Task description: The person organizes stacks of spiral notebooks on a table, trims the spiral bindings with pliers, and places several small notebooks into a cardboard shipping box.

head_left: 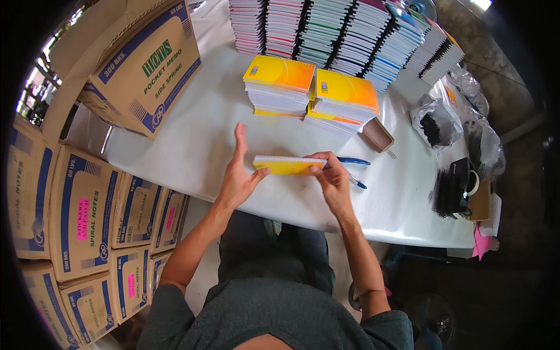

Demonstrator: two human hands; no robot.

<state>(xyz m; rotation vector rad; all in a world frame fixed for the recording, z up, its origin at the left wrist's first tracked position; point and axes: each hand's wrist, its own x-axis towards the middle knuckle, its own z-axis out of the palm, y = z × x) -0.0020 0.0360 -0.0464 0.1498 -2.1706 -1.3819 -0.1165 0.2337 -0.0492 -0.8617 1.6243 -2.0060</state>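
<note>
A small yellow-and-orange memo notebook is tilted up over the near part of the table, its white page edges facing away from me. My right hand pinches its right end between thumb and fingers. At the other end is my left hand, fingers stretched out and spread, with the thumb at the notebook's lower left corner. Just beyond stand two stacks of similar notebooks, a left stack and a right stack. Blue-handled pliers lie beside my right hand, partly hidden by it.
Tall rows of spiral notebooks line the table's far side. A large carton stands at the left; more cartons are piled beside the table. A small brown box, plastic bags and black spiral wires occupy the right.
</note>
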